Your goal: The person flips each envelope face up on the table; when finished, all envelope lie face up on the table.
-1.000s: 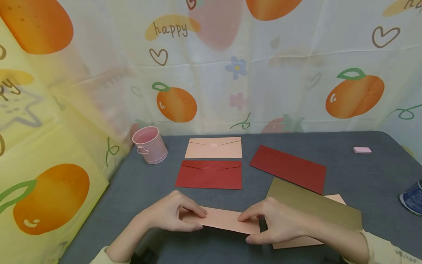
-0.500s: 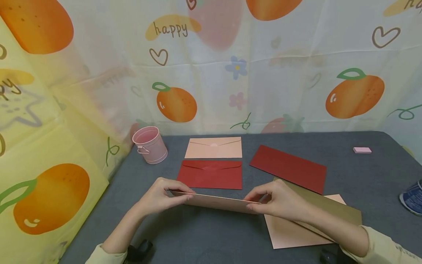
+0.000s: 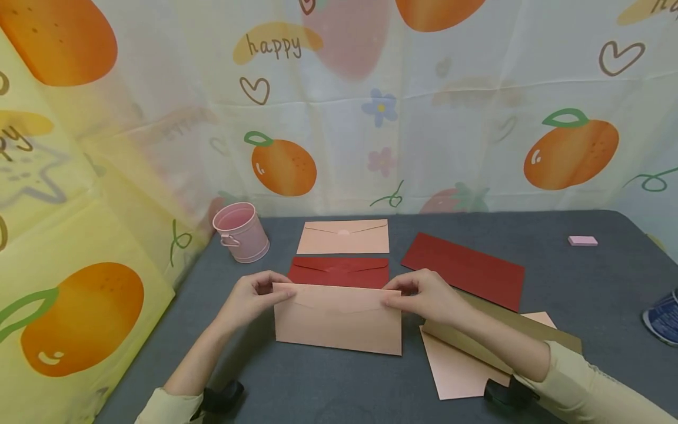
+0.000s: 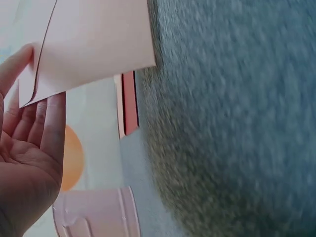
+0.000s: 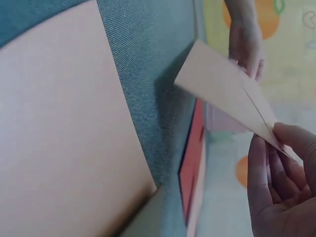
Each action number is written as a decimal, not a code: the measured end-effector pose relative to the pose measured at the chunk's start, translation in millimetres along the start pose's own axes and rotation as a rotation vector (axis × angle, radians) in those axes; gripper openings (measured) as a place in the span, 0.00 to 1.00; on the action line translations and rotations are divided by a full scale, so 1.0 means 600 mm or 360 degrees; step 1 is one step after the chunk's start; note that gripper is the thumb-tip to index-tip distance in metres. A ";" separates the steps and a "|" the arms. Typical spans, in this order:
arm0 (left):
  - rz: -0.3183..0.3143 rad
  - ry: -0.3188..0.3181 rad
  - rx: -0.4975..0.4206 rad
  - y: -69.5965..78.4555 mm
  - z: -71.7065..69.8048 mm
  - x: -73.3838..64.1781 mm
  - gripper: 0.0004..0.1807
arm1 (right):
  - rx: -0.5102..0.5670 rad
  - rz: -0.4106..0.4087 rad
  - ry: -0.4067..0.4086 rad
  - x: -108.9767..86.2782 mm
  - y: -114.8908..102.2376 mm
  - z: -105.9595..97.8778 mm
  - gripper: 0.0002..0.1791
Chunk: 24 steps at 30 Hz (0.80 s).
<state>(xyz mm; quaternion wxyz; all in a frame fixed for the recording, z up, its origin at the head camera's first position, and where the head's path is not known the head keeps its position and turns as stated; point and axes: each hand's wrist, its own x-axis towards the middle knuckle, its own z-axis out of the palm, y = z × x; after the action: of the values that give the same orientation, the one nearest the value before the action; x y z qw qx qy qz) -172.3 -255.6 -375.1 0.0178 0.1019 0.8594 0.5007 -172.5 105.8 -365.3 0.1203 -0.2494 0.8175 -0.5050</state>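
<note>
A light pink envelope (image 3: 339,324) is held up, tilted, with its flap side toward me. My left hand (image 3: 259,297) pinches its upper left corner, thumb in front and fingers behind. At the upper right corner my right hand (image 3: 424,297) grips it the same way. In the left wrist view the envelope (image 4: 94,44) hangs above the table with its flap line near the thumb. The right wrist view shows both hands on the envelope (image 5: 222,84). Behind it lies a red envelope (image 3: 339,271), its lower part hidden, and beyond that another pink envelope (image 3: 344,238).
At right a red sheet or envelope (image 3: 466,271) lies beside an olive-gold one (image 3: 529,330), which overlaps a pink one (image 3: 461,365) under my right forearm. A pink bucket (image 3: 242,235) stands back left. A pink eraser-like block (image 3: 582,241) and a blue can (image 3: 662,318) are far right.
Both hands have lifted the pink envelope and moved it away from me and slightly left. It has turned from lying nearly flat to showing its flap side, now covering part of the red envelope.
</note>
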 end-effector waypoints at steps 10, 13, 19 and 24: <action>-0.0182 0.0014 0.0027 -0.026 -0.020 -0.002 0.18 | 0.0120 0.0081 -0.0136 0.032 0.031 0.022 0.14; -0.0204 0.0020 0.0116 -0.031 -0.022 -0.005 0.18 | 0.0051 0.0080 -0.0136 0.036 0.035 0.025 0.16; -0.0224 0.0004 0.0287 -0.036 -0.023 -0.010 0.18 | -0.0112 0.0047 -0.0117 0.041 0.043 0.026 0.18; -0.0224 -0.0041 0.0381 -0.039 -0.019 -0.011 0.18 | -0.0209 0.0023 -0.0105 0.043 0.048 0.024 0.17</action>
<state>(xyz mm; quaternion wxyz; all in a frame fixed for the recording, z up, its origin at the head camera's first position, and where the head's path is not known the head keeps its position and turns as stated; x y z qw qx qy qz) -171.0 -278.0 -390.3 0.0516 0.0493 0.9178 0.3906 -195.9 91.4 -395.9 0.1341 -0.2674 0.8461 -0.4411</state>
